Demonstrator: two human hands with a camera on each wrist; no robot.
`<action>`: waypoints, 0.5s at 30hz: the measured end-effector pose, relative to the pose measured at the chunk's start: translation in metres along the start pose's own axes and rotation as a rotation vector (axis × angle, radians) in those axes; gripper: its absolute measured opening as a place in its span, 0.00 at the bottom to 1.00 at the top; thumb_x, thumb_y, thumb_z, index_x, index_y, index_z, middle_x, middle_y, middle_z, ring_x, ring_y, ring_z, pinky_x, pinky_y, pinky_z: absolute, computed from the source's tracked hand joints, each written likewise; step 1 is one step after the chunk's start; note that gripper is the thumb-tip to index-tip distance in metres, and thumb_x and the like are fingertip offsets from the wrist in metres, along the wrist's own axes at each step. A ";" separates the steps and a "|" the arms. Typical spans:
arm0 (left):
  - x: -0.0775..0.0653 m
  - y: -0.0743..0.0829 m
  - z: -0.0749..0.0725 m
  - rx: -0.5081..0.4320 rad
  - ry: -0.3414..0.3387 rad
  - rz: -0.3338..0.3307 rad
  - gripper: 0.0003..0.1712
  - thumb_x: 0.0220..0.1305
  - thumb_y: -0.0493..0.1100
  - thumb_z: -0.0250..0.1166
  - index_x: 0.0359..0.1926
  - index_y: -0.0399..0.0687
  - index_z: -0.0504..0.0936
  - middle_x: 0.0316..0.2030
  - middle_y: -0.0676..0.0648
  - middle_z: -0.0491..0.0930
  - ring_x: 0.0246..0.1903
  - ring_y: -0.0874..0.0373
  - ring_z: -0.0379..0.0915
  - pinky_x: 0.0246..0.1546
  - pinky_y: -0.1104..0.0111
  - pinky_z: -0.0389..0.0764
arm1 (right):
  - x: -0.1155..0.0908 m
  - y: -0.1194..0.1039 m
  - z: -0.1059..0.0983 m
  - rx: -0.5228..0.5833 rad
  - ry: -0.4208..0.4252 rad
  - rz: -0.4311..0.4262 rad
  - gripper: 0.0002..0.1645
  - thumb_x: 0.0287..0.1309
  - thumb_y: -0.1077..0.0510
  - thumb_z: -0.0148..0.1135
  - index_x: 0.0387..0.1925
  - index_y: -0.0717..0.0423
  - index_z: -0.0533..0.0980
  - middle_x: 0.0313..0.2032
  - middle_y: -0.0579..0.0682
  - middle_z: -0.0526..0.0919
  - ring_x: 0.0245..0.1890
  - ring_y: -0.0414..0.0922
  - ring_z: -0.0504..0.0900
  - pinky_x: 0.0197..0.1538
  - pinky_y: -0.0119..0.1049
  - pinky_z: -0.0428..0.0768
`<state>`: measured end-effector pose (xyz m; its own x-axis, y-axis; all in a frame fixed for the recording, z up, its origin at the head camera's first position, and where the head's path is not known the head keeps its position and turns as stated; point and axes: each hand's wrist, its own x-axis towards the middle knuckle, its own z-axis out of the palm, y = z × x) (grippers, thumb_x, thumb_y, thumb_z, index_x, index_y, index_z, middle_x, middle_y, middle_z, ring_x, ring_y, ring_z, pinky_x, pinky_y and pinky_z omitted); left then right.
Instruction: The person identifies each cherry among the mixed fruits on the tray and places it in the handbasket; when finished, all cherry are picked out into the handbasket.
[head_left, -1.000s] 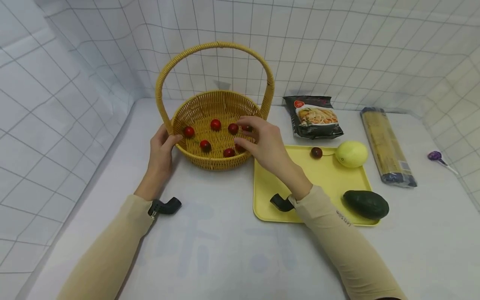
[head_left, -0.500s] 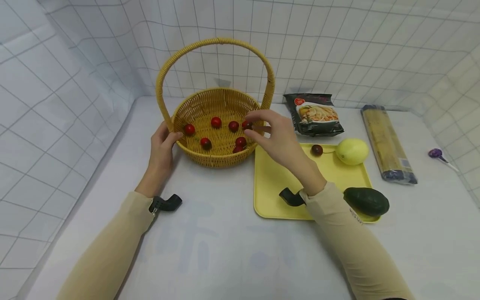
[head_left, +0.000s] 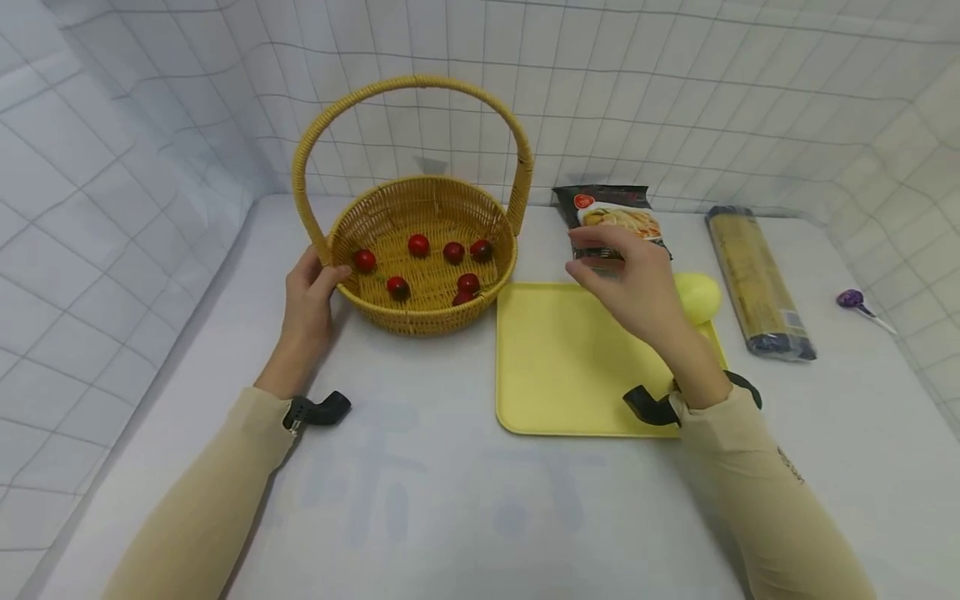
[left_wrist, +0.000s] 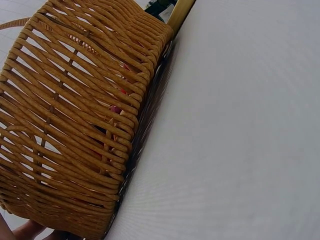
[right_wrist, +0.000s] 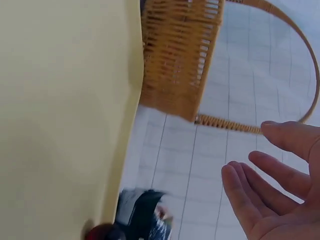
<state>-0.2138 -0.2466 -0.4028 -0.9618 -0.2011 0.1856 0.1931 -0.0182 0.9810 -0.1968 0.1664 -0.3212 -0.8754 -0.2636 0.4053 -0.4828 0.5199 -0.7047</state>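
Observation:
My left hand (head_left: 307, 287) grips the rim of a yellow wicker basket (head_left: 427, 322) where its tall handle joins on the left. Its thumb lies on the rim, and the fingers are mostly hidden behind the wicker. Several red cherries (head_left: 418, 245) lie spread over the basket floor. Over a yellow tray (head_left: 555, 358), my right hand (head_left: 637, 279) is held with thumb and fingers apart and nothing between them. Another dark red cherry (right_wrist: 105, 232) shows at the bottom of the right wrist view; in the head view the right hand hides it.
A yellow lemon (head_left: 697, 297) and a dark green avocado (head_left: 746, 387), mostly behind the right wrist, are on the tray's right side. Behind it lies a black noodle packet (head_left: 600, 204). Farther right are a pack of dry noodles (head_left: 757, 283) and a purple lollipop (head_left: 851, 298).
My right hand has drawn back from the basket's right side and moved right over the tray, empty. One cherry near the basket's front has rolled right. The left hand keeps its grip.

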 end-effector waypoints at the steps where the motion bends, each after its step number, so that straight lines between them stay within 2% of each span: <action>1: 0.000 -0.001 0.000 -0.003 0.000 0.000 0.29 0.67 0.36 0.57 0.69 0.38 0.76 0.66 0.39 0.75 0.64 0.52 0.68 0.63 0.69 0.69 | -0.001 0.003 -0.004 -0.012 -0.003 0.006 0.22 0.66 0.62 0.71 0.60 0.57 0.82 0.56 0.55 0.87 0.51 0.51 0.89 0.57 0.40 0.84; 8: -0.001 -0.004 0.001 -0.023 -0.007 -0.020 0.29 0.68 0.36 0.57 0.70 0.39 0.75 0.66 0.42 0.75 0.65 0.54 0.67 0.65 0.69 0.68 | -0.002 0.020 -0.033 -0.101 -0.046 0.100 0.20 0.68 0.59 0.69 0.60 0.56 0.83 0.57 0.55 0.87 0.53 0.55 0.88 0.56 0.43 0.84; 15: 0.000 0.001 0.000 -0.042 -0.014 -0.012 0.28 0.68 0.35 0.56 0.69 0.39 0.75 0.64 0.44 0.75 0.66 0.53 0.66 0.64 0.73 0.68 | -0.003 0.033 -0.050 -0.249 -0.224 0.221 0.19 0.70 0.58 0.68 0.58 0.62 0.83 0.53 0.63 0.88 0.52 0.60 0.88 0.58 0.52 0.83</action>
<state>-0.2134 -0.2468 -0.4020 -0.9666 -0.1868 0.1753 0.1896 -0.0615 0.9799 -0.2090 0.2246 -0.3160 -0.9546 -0.2794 0.1030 -0.2852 0.7581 -0.5865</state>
